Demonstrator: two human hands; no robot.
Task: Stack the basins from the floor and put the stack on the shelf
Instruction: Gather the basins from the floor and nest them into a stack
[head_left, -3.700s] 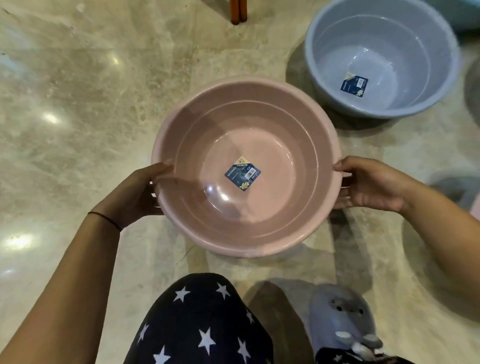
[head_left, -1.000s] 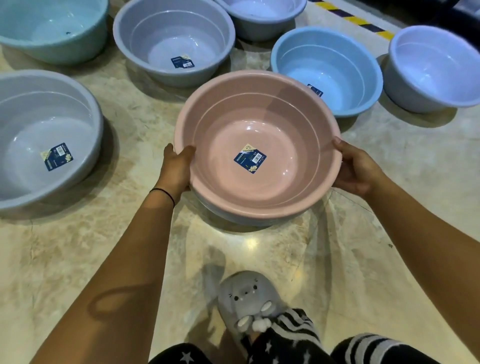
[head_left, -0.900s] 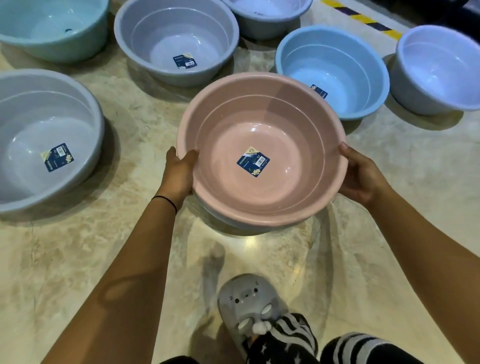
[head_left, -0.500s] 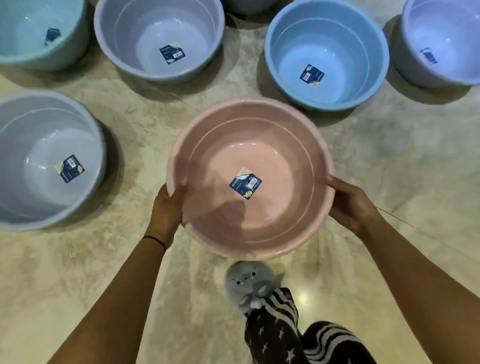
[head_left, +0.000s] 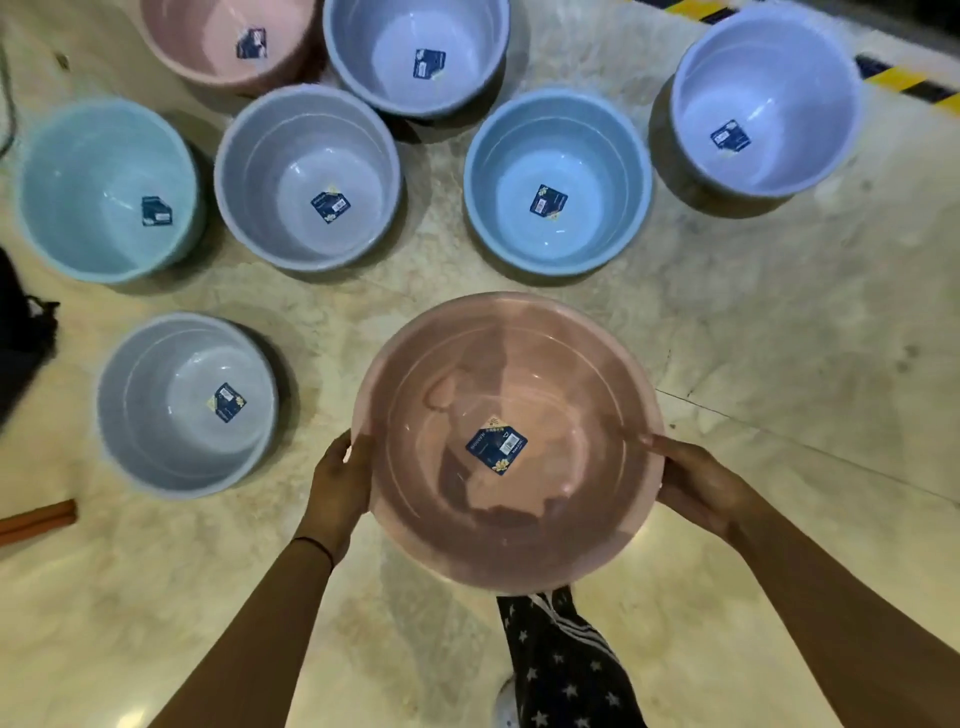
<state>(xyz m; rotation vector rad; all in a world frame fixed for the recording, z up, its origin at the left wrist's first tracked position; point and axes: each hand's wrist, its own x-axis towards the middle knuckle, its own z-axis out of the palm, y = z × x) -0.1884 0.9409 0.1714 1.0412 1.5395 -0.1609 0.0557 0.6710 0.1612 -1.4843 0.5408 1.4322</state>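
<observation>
I hold a pink basin (head_left: 545, 384) level above the floor, a dark label stuck in its bottom. My left hand (head_left: 340, 483) grips its left rim and my right hand (head_left: 698, 486) grips its right rim. Several more basins stand upright on the floor beyond it: a grey one (head_left: 171, 431) at the left, a teal one (head_left: 93, 171), a grey one (head_left: 280, 150), a blue one (head_left: 597, 171), a lavender one (head_left: 795, 67), another pink one (head_left: 208, 57) and a blue-grey one (head_left: 374, 47) at the top. No shelf is in view.
The floor (head_left: 779, 322) is glossy beige marble. A yellow-and-black striped strip (head_left: 904, 78) runs along the top right. A dark bag (head_left: 21, 332) lies at the left edge, with a brown wooden piece (head_left: 36, 519) below it. My star-patterned trouser leg (head_left: 561, 660) is under the held basin.
The view has risen and pulled back, so more basins show on the floor. The pink basin stays in both hands and now sits nearer to me, over my leg.
</observation>
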